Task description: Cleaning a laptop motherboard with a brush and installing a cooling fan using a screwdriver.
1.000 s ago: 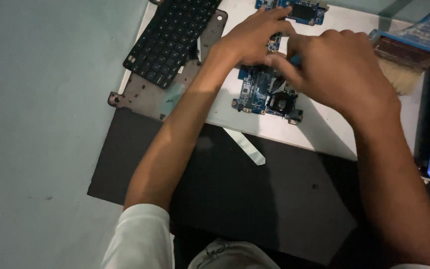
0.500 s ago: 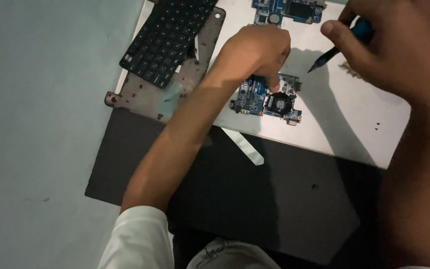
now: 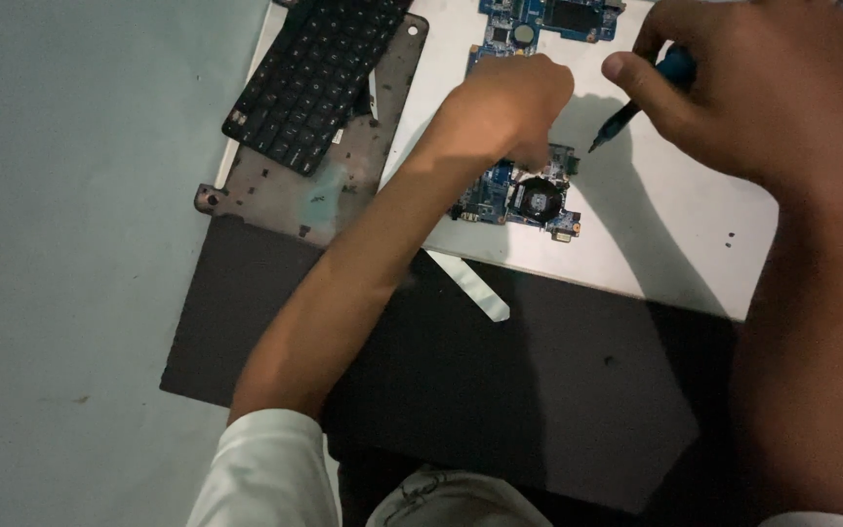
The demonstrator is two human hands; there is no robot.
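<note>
A blue circuit board (image 3: 524,200) with a small round fan lies on a white sheet (image 3: 675,244). My left hand (image 3: 509,107) rests on the board's upper edge, fingers curled down on it. My right hand (image 3: 763,88) is raised to the upper right and grips a blue-handled screwdriver (image 3: 641,98), its dark tip pointing down-left above the sheet, apart from the board. A second blue circuit board (image 3: 548,20) lies at the top edge of the view.
A black keyboard (image 3: 314,78) rests on a grey metal chassis plate (image 3: 343,185) at upper left. A dark mat (image 3: 539,390) covers the near part of the pale floor. A white flat strip (image 3: 475,288) lies at the mat's edge.
My right hand has lifted away from the board to the upper right with the screwdriver. My left hand stays on the board. The view has shifted slightly.
</note>
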